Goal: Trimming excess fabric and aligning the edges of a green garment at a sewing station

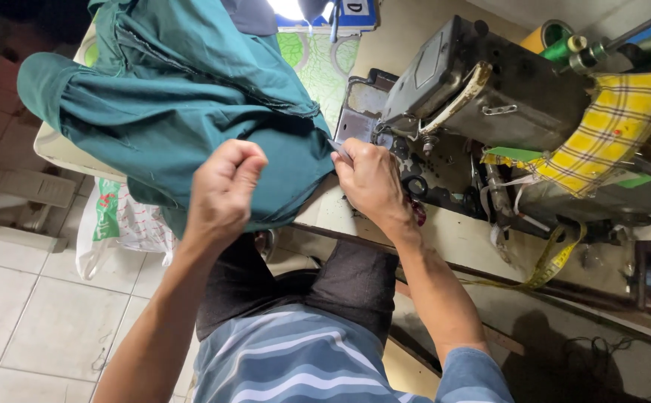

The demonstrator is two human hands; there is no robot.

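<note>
while the left hand (225, 190) bunches the teal cloth (184, 104) in curled, closed fingers, the right hand (370, 179) pinches a small metal tool (338, 149) at the cloth's edge, just past its fingertips. the cloth lies heaped on the table (355, 216) beside the sewing machine (482, 97). it looks soft, light and floppy; best gripped in a gathered fold near the seam.
</note>
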